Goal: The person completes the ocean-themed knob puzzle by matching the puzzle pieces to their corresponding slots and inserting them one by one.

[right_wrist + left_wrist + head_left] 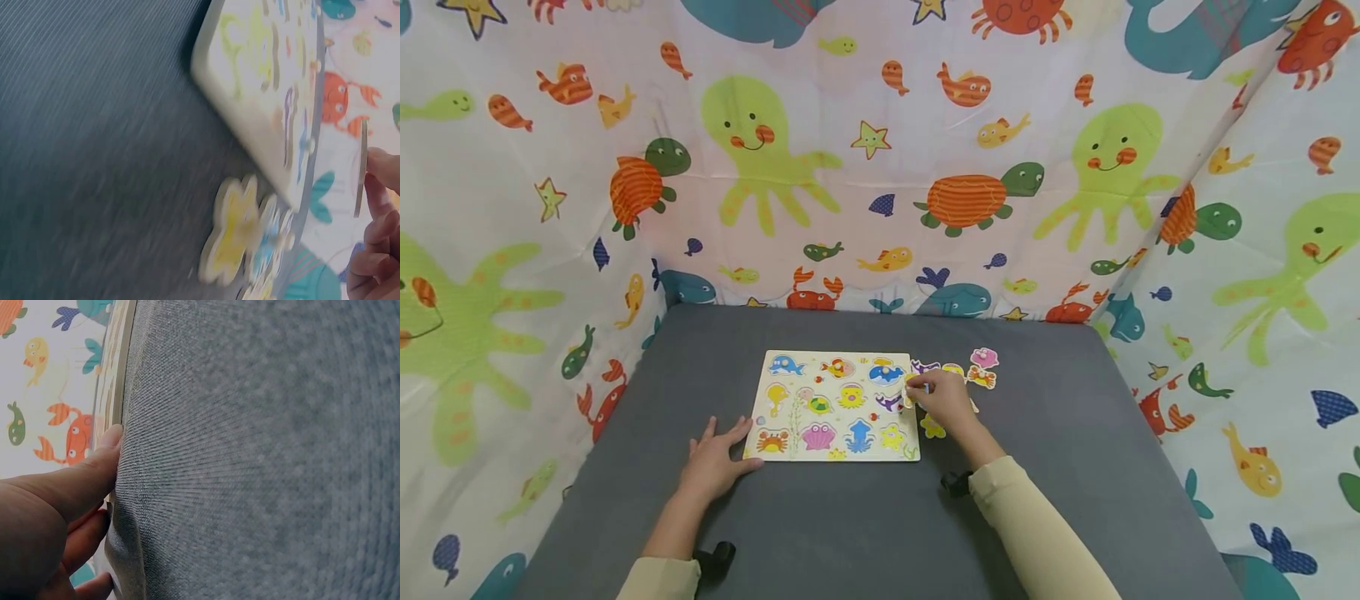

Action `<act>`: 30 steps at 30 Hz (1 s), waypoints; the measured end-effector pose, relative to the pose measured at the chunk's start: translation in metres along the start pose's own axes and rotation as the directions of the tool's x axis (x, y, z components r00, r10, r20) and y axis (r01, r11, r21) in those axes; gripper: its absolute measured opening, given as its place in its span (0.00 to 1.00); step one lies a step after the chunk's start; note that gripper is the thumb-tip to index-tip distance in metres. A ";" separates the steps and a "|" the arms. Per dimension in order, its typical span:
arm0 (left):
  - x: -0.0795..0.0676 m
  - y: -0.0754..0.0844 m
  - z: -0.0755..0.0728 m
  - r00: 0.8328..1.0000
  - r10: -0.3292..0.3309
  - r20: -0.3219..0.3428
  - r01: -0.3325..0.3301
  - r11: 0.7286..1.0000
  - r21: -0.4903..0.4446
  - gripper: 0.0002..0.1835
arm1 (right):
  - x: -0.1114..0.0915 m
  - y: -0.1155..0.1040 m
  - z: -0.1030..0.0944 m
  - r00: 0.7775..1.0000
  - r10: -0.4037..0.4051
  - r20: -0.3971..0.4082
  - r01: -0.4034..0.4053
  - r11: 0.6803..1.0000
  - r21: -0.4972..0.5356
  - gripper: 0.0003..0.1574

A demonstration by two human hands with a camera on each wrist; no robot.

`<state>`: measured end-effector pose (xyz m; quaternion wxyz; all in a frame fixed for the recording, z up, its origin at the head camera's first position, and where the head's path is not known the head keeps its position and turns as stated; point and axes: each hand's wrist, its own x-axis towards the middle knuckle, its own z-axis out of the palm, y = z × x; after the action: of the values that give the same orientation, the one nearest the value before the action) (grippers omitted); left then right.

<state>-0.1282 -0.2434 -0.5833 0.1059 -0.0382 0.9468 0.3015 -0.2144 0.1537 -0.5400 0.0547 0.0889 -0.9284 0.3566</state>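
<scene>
A cream wooden puzzle board (862, 371) with sea-animal pictures lies flat on the grey table. My left hand (711, 462) rests at its near left corner, the thumb on the front edge and the fingers spread along the left side. In the left wrist view, the thumb (87, 478) touches the board's rim. Above the board's right edge, my right hand (943, 400) pinches a thin wooden puzzle piece (362, 169), seen edge-on in the right wrist view with its picture hidden. A yellow star piece (932, 427) lies just below that hand.
Several loose pieces lie right of the board, among them a pink shell (984, 358) and an orange piece (981, 377); my right hand partly covers others. A sea-animal curtain (865, 242) hangs around the back and sides of the grey table (835, 533).
</scene>
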 end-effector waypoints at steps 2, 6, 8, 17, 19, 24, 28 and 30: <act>0.000 -0.001 0.000 1.000 0.001 -0.003 -0.001 1.000 -0.002 0.49 | 0.002 -0.008 0.004 1.000 -0.014 0.007 0.013 1.000 0.001 0.07; 0.000 -0.002 0.000 1.000 0.012 -0.010 -0.012 1.000 -0.001 0.49 | 0.005 -0.021 0.011 0.999 -0.036 0.023 0.036 0.999 -0.013 0.07; 0.000 -0.002 0.000 1.000 0.011 -0.010 -0.012 1.000 -0.004 0.49 | 0.006 -0.025 0.016 0.998 -0.041 0.040 0.041 0.999 -0.022 0.07; -0.003 -0.006 0.000 1.000 -0.023 -0.011 0.023 1.000 0.001 0.49 | 0.012 -0.048 0.036 0.986 -0.149 0.077 0.151 0.988 -0.022 0.07; -0.001 -0.005 0.000 1.000 -0.020 -0.013 0.020 1.000 0.002 0.49 | 0.014 -0.052 0.040 0.984 -0.157 0.077 0.160 0.987 -0.028 0.07; 0.001 -0.007 0.001 0.999 -0.019 -0.026 0.019 1.000 0.002 0.48 | 0.019 -0.064 0.050 0.984 -0.154 0.087 0.158 0.987 -0.033 0.07; 0.003 -0.007 -0.001 0.999 -0.026 -0.022 0.026 1.000 0.008 0.49 | 0.022 -0.074 0.057 0.984 -0.141 0.107 0.143 0.990 -0.016 0.08; 0.004 -0.006 -0.002 0.999 -0.033 -0.018 0.034 0.999 0.013 0.49 | 0.023 -0.077 0.062 0.984 -0.141 0.111 0.142 0.990 -0.007 0.08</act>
<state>-0.1316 -0.2494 -0.5865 0.1030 -0.0559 0.9489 0.2931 -0.2239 0.0525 -0.5318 0.0293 0.1737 -0.9240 0.3393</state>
